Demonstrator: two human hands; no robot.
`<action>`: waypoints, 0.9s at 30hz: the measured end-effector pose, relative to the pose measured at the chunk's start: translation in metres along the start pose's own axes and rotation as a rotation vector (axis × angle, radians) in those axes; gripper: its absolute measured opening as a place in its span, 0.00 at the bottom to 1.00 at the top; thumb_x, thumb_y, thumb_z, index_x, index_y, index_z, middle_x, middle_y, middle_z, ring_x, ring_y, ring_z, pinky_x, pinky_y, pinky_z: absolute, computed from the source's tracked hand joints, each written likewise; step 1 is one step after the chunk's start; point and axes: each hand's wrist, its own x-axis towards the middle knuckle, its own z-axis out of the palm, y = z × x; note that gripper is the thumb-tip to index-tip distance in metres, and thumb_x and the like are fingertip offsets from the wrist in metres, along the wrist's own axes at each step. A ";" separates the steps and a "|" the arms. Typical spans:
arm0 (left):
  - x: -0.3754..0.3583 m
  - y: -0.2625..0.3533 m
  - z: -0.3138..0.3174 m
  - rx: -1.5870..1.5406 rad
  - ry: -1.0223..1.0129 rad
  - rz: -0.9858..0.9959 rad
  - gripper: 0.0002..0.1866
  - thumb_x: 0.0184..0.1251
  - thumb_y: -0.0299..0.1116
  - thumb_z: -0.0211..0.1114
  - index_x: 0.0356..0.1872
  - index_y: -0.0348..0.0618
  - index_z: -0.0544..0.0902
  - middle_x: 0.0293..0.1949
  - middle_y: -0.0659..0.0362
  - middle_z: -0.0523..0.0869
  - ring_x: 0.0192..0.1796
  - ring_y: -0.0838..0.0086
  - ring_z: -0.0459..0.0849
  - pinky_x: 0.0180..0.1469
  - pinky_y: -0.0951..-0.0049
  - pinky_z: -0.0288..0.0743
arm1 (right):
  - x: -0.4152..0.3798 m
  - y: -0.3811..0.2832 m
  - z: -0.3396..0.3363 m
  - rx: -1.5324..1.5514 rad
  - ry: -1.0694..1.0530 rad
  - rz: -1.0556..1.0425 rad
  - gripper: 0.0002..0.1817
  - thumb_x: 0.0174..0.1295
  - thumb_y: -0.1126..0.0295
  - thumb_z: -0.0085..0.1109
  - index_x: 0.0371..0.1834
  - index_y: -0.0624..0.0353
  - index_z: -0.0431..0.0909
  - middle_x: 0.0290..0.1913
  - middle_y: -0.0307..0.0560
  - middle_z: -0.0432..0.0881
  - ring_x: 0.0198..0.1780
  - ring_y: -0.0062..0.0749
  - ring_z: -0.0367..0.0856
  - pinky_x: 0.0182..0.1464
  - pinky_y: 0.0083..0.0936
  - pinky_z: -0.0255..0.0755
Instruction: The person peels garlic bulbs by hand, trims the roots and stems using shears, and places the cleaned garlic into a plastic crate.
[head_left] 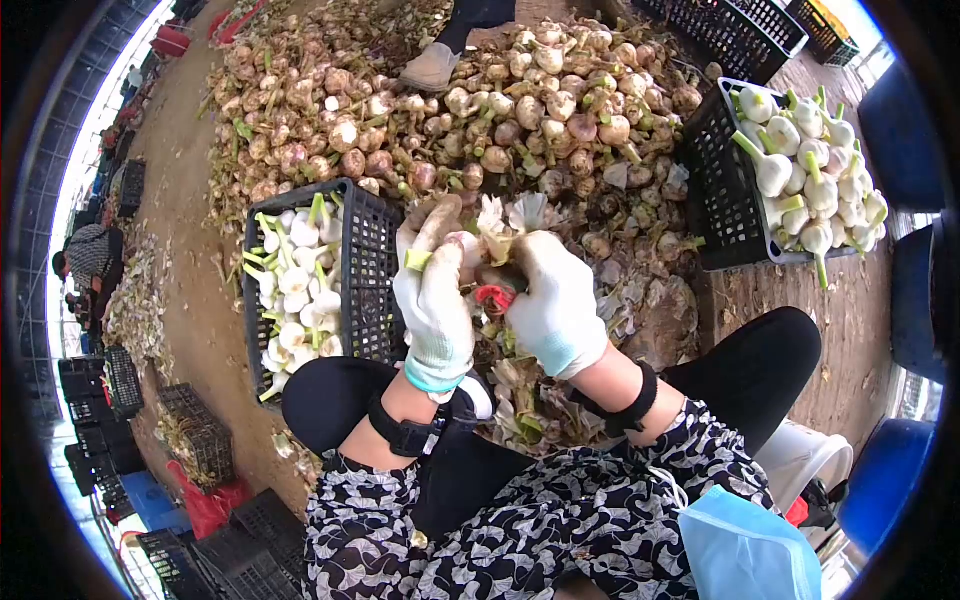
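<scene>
Both hands wear white knitted gloves and meet in front of my knees. My left hand (436, 305) is closed round a garlic bulb (466, 248), with a cut green stem end (417, 260) showing by its fingers. Closed beside it, my right hand (556, 300) has its thumb and fingers at the bulb's loose papery skin (496, 228). A small red thing (494, 298) shows at the right fingers; its kind is hidden. Left of my hands stands a black crate (372, 270) of white, cleaned garlic (300, 285).
A large heap of unpeeled garlic (400, 120) spreads ahead, with a person's shoe (431, 68) in it. Another black crate (722, 190) piled with cleaned garlic stands right. Loose skins (530, 400) lie between my legs. Far left, a person (90, 260) bends near stacked crates (95, 415).
</scene>
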 end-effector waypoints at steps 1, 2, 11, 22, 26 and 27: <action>-0.001 0.004 0.000 0.128 -0.021 0.095 0.21 0.65 0.30 0.48 0.56 0.31 0.74 0.58 0.55 0.70 0.46 0.76 0.78 0.44 0.79 0.75 | 0.001 -0.002 -0.002 0.001 -0.007 -0.001 0.13 0.45 0.69 0.66 0.30 0.61 0.72 0.27 0.55 0.74 0.31 0.55 0.75 0.32 0.40 0.70; -0.002 0.010 0.003 0.078 -0.002 0.072 0.19 0.65 0.28 0.48 0.54 0.28 0.75 0.53 0.55 0.73 0.43 0.76 0.78 0.45 0.81 0.74 | 0.001 -0.004 -0.005 0.018 -0.030 -0.023 0.12 0.44 0.71 0.65 0.30 0.61 0.72 0.26 0.55 0.74 0.30 0.54 0.75 0.31 0.40 0.70; 0.016 -0.004 -0.023 -0.828 -0.041 -0.332 0.22 0.60 0.31 0.49 0.54 0.27 0.75 0.51 0.48 0.81 0.45 0.64 0.84 0.48 0.66 0.80 | 0.008 0.079 -0.007 -0.201 -0.549 0.530 0.11 0.54 0.80 0.51 0.38 0.62 0.80 0.28 0.48 0.83 0.30 0.28 0.79 0.35 0.25 0.71; 0.026 -0.025 -0.040 -0.777 -0.173 -0.513 0.23 0.67 0.41 0.45 0.46 0.28 0.79 0.30 0.55 0.83 0.27 0.70 0.80 0.29 0.73 0.77 | -0.011 -0.004 0.005 0.371 -0.072 0.049 0.20 0.49 0.76 0.57 0.49 0.61 0.73 0.42 0.60 0.77 0.43 0.57 0.77 0.44 0.40 0.73; 0.032 0.025 -0.062 -0.050 0.311 0.023 0.18 0.66 0.36 0.51 0.47 0.32 0.79 0.40 0.50 0.83 0.37 0.70 0.83 0.35 0.77 0.79 | -0.027 0.066 0.015 0.052 -0.749 0.507 0.16 0.59 0.60 0.49 0.40 0.61 0.78 0.41 0.62 0.81 0.45 0.55 0.79 0.46 0.39 0.73; 0.035 0.032 -0.074 0.196 0.395 0.267 0.17 0.66 0.35 0.52 0.46 0.30 0.78 0.44 0.48 0.82 0.36 0.68 0.83 0.34 0.75 0.79 | -0.034 0.090 0.017 -0.135 -0.707 0.512 0.18 0.60 0.57 0.50 0.40 0.62 0.78 0.42 0.61 0.81 0.46 0.50 0.81 0.49 0.36 0.75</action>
